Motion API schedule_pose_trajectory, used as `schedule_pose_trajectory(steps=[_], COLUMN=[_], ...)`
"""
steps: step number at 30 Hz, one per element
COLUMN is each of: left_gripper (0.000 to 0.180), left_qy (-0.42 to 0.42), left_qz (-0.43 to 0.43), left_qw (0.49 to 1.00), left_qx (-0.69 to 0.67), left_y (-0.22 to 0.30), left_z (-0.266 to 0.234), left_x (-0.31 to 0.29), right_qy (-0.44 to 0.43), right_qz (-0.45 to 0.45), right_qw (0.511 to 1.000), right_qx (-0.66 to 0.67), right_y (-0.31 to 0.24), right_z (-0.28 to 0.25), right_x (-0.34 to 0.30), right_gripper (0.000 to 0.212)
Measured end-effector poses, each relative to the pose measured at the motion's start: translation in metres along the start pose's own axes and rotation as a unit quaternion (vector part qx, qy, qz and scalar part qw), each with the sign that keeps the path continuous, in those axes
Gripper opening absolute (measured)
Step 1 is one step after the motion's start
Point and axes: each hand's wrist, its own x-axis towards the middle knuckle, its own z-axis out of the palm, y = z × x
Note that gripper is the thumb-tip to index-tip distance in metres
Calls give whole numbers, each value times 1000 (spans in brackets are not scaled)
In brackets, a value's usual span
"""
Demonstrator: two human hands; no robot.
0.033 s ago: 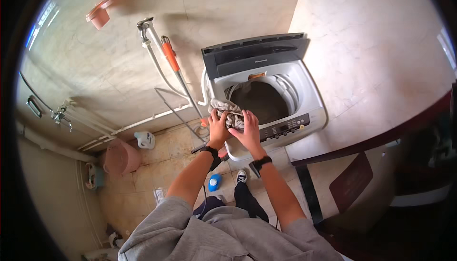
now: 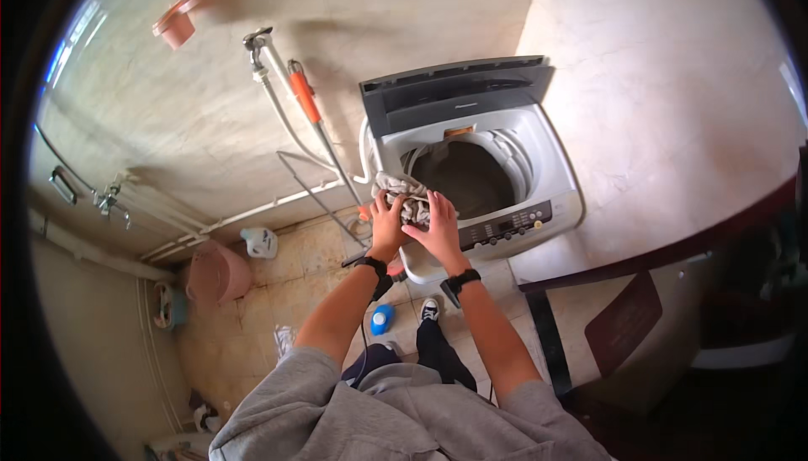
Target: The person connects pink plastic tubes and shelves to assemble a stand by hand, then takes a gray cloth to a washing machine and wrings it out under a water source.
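A crumpled beige-grey cloth (image 2: 414,210), perhaps a garment, is bunched between my two hands at the front left corner of a top-loading washing machine (image 2: 562,177). My left hand (image 2: 389,227) grips its left side with curled fingers. On the other side, my right hand (image 2: 439,230) presses against it, thumb toward the left hand. Behind the cloth, the machine's dark lid (image 2: 459,95) stands raised, and the drum (image 2: 467,179) lies exposed, dark inside. A control panel (image 2: 509,224) runs along the front edge, just right of my right hand. The cloth's underside is hidden.
Left of the machine, a pole with an orange grip (image 2: 304,95) leans by the wall near a pipe and hose. A blue bottle (image 2: 381,319) stands on the floor by my feet. Farther left are a white jug (image 2: 259,243) and a pink basket (image 2: 217,274).
The view has shifted very slightly. Both hands keep the same hold on the cloth.
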Motion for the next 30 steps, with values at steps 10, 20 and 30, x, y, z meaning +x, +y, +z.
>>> schedule_pose_trajectory(steps=[10,20,30], left_gripper=[51,40,34], left_qy=[14,-6,166], left_qz=[-12,-139,-239], left_qw=[990,936,830], left_qx=[-139,-325,-475], left_y=[-21,-26,-125], left_z=[-28,-217,-355], left_x=[-7,-161,-392], right_qy=[-102,-206,-434], right_qz=[-4,98,200], right_qw=[987,877,708], right_qx=[120,424,519], right_y=[14,-158,-376], right_z=[36,35,111], right_x=[7,-76,-222], right_gripper=[53,76,101])
